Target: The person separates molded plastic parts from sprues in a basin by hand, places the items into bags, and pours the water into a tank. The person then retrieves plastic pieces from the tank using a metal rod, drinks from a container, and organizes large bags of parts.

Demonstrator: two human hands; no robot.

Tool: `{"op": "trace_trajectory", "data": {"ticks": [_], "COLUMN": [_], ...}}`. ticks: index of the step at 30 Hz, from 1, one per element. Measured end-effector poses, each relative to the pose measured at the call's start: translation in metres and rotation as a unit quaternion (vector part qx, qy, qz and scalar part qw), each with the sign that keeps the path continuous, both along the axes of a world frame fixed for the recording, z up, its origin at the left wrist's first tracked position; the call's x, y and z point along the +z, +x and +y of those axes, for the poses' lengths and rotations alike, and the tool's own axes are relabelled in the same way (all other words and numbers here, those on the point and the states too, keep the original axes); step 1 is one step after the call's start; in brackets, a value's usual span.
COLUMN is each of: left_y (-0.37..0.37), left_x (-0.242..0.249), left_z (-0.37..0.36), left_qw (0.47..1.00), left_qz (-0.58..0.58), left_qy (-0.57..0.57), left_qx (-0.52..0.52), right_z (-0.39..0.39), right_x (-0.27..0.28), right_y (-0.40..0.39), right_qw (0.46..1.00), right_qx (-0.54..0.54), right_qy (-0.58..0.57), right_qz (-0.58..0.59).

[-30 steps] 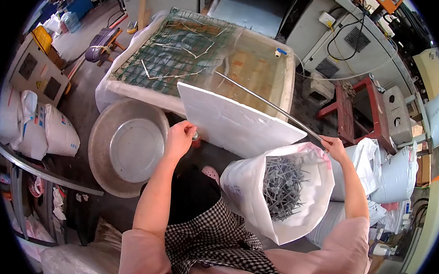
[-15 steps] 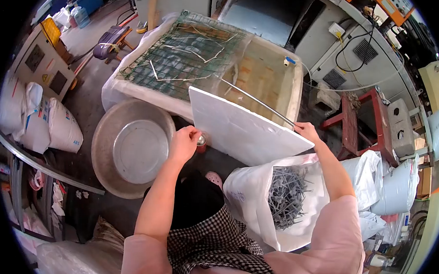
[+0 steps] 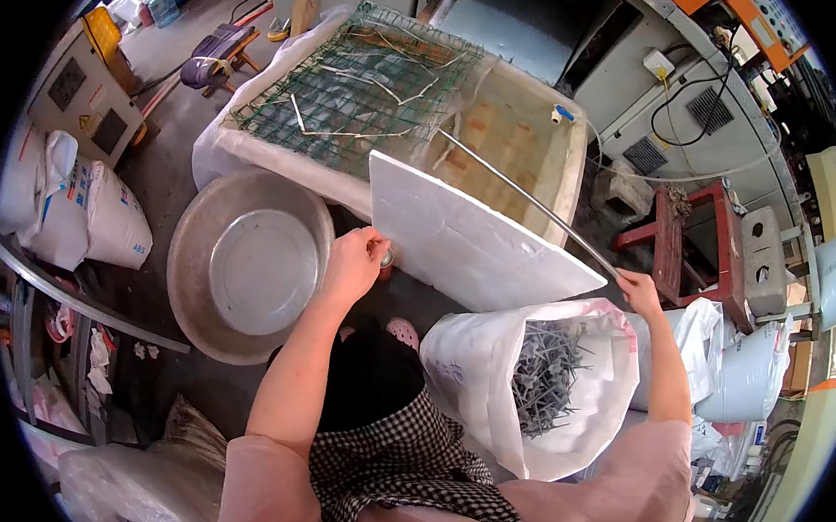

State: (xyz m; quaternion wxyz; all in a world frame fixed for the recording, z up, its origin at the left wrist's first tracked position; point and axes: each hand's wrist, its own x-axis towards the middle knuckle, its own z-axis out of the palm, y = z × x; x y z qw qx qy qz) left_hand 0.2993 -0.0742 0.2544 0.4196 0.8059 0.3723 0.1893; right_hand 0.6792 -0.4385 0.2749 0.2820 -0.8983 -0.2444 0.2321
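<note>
My right hand (image 3: 639, 291) is closed round the near end of a long thin metal rod (image 3: 527, 197). The rod slants over the top edge of a white board (image 3: 473, 235), its far end above the water of a white-edged tank (image 3: 578, 184). My left hand (image 3: 355, 262) is closed in a pinch by the board's left side, and whatever its fingers hold is hidden. Just behind those fingers, a small red can (image 3: 386, 260) partly shows. Below the board stands a white sack (image 3: 475, 389) of grey plastic pieces (image 3: 546, 377).
A wide metal basin (image 3: 191, 299) lies to my left. Green netting (image 3: 336, 101) with pale strips covers the tank's left part. At the right are a red stool frame (image 3: 669, 250) and a concrete block (image 3: 763, 255). Filled bags (image 3: 113, 218) stand at far left.
My right hand has moved right and slightly down, away from the board's edge, with the rod. The rod's far end has shifted right. My left hand stays pinched in nearly the same place.
</note>
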Motion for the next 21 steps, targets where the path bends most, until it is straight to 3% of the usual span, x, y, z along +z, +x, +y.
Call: {"op": "trace_trajectory", "data": {"ticks": [4,11,17,21], "left_y": [0.002,0.004,0.001,-0.001], "left_x": [0.003,-0.003,-0.001,-0.002], "left_z": [-0.005,-0.006,-0.001,0.002], "left_qw": [1.000,1.000,1.000,1.000], "left_qz": [0.003,0.016,-0.005,-0.011], "left_qy": [0.009,0.004,0.002,0.019], "left_qx": [-0.014,-0.005,-0.001,-0.006], "right_z": [-0.022,0.051,0.120,0.109], "right_x": [-0.007,-0.049,-0.076,-0.077], "right_y": [0.004,0.010,0.018,0.025], "right_qw": [0.999,0.995,0.998,0.997], "right_qx": [0.013,0.074,0.061,0.054], "right_qy": [-0.019,-0.028,0.008,0.022], "right_qz": [-0.025,-0.059,0.003,0.048]}}
